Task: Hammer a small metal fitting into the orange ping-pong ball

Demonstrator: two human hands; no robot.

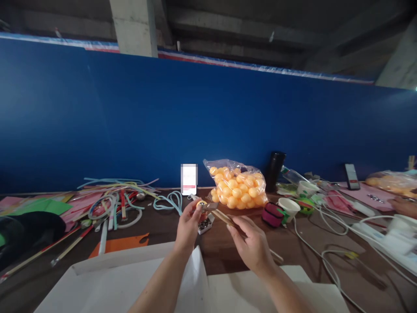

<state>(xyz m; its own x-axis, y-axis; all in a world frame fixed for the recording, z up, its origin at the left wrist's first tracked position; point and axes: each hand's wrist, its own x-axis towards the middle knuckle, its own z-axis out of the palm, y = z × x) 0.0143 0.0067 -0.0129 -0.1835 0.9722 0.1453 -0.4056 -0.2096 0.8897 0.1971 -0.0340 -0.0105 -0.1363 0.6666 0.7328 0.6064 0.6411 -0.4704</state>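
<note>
In front of me, my left hand (188,224) is closed, its fingertips pinching a small orange-yellow ball (202,204) with a dark spot on top. My right hand (249,241) grips a tool with a wooden handle (224,217). Its flat grey tip (212,206) points left, close to the ball; I cannot tell if they touch. Just below sits a small white box (206,228) holding small dark shiny pieces, partly hidden by my left hand. Behind my hands lies a clear bag of orange balls (239,187).
A phone (189,180) leans against the blue partition (202,117). Left lie coloured strips (114,204) and orange paper (122,244). To the right are a black bottle (275,169), a purple pouch (273,214), paper cups (289,208) and white cables (325,261). White sheets (130,278) cover the front.
</note>
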